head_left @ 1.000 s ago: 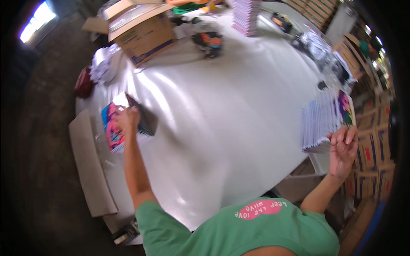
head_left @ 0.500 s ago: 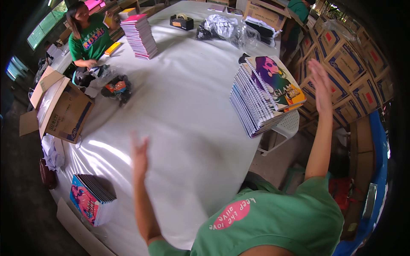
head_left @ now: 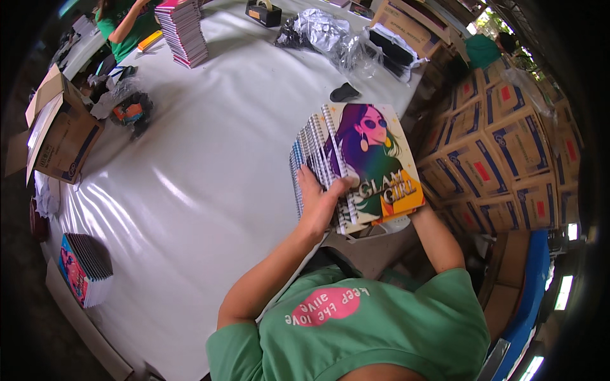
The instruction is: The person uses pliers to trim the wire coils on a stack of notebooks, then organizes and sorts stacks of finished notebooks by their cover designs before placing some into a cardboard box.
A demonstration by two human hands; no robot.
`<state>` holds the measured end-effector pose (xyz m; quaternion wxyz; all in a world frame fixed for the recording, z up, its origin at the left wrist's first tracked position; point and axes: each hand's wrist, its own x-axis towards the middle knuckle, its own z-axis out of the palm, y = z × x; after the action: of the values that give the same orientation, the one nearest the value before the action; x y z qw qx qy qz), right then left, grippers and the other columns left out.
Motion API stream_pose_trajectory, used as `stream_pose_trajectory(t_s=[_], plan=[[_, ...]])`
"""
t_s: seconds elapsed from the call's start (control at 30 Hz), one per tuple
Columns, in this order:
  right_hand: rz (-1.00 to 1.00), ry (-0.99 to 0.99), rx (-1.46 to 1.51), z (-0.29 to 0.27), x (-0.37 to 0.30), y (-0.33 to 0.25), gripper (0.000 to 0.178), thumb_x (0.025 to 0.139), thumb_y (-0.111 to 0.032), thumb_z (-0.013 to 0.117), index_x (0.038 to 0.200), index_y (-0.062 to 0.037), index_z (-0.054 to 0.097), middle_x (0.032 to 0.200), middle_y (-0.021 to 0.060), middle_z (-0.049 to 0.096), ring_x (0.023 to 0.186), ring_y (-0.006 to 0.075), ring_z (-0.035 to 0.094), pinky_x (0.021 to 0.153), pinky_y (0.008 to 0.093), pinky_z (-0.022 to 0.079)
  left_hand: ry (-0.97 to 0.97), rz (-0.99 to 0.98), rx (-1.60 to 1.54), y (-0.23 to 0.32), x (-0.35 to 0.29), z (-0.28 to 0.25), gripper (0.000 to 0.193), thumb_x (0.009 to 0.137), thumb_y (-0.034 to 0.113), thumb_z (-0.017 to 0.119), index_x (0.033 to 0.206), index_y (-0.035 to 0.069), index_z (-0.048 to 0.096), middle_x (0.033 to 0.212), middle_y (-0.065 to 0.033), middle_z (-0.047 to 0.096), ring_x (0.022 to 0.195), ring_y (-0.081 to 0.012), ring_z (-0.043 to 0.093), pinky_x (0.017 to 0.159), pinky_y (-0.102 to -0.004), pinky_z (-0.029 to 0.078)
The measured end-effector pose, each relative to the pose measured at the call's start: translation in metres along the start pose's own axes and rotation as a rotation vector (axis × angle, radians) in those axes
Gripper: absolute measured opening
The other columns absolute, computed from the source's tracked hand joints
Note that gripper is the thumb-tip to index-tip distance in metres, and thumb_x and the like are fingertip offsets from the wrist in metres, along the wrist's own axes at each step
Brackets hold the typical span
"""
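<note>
A stack of spiral notebooks point(head_left: 381, 162), its top cover showing a figure in dark glasses, is between my two hands near the table's right edge. My left hand point(head_left: 319, 198) grips the coil-bound side, thumb over the top notebook's edge and fingers spread along the coils. My right hand point(head_left: 417, 216) is against the stack's opposite side; its fingers are hidden behind the notebooks. Just beyond the stack lies a small black object point(head_left: 344, 93) on the white-covered table point(head_left: 216, 171).
An open carton point(head_left: 73, 140) and a smaller notebook stack point(head_left: 86, 270) stand at the left. Farther back are a tall notebook pile point(head_left: 182, 35), crumpled plastic point(head_left: 324, 32) and a tape dispenser point(head_left: 263, 13). Stacked cartons point(head_left: 489, 159) fill the right side. Another person point(head_left: 121, 28) works at far left.
Both my hands have come from apart in the air onto the notebook stack. The stack has shifted toward me, leaving the small black object behind it more exposed. My view has also shifted.
</note>
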<state>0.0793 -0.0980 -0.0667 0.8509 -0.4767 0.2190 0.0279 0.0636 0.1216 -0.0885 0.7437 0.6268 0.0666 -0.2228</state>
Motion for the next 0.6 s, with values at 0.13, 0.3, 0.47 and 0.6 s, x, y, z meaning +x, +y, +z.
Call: stream_pose_trajectory(t_s=[0.13, 0.3, 0.47, 0.6], plan=[[0.004, -0.002, -0.027, -0.006, -0.001, -0.004, 0.066, 0.087, -0.044, 0.053, 0.131, 0.0025, 0.039, 0.129, 0.0153, 0.047, 0.119, 0.0216, 0.046, 0.099, 0.0308, 0.035, 0.04, 0.057, 0.204, 0.009, -0.009, 0.009, 0.119, 0.064, 0.057, 0.064, 0.139, -0.012, 0.002, 0.146, -0.0317, 0.0, 0.138, -0.0371, -0.002, 0.111, -0.0376, 0.005], [0.001, 0.031, -0.066, -0.015, -0.01, -0.008, 0.066, 0.086, -0.044, 0.054, 0.131, 0.0027, 0.038, 0.128, 0.0154, 0.047, 0.118, 0.0215, 0.046, 0.098, 0.0308, 0.036, 0.01, 0.05, 0.314, 0.011, -0.013, 0.022, 0.121, 0.061, 0.055, 0.068, 0.139, -0.012, 0.003, 0.144, -0.0354, 0.001, 0.137, -0.0407, 0.0, 0.111, -0.0418, 0.006], [0.017, 0.046, -0.114, -0.012, -0.007, -0.006, 0.067, 0.086, -0.043, 0.055, 0.131, 0.003, 0.038, 0.127, 0.0154, 0.048, 0.117, 0.0214, 0.047, 0.098, 0.0307, 0.036, 0.013, 0.087, 0.371, 0.014, -0.015, 0.03, 0.116, 0.064, 0.051, 0.066, 0.139, -0.01, 0.002, 0.144, -0.0329, 0.005, 0.137, -0.0413, 0.0, 0.108, -0.0541, 0.006], [0.012, 0.077, -0.145, -0.014, -0.018, -0.006, 0.067, 0.086, -0.042, 0.056, 0.131, 0.0031, 0.037, 0.127, 0.0154, 0.048, 0.116, 0.0213, 0.048, 0.097, 0.0307, 0.037, 0.029, 0.185, 0.339, 0.002, -0.012, 0.041, 0.113, 0.065, 0.048, 0.066, 0.139, -0.011, 0.004, 0.144, -0.0335, 0.005, 0.136, -0.044, 0.002, 0.107, -0.0542, 0.008]])
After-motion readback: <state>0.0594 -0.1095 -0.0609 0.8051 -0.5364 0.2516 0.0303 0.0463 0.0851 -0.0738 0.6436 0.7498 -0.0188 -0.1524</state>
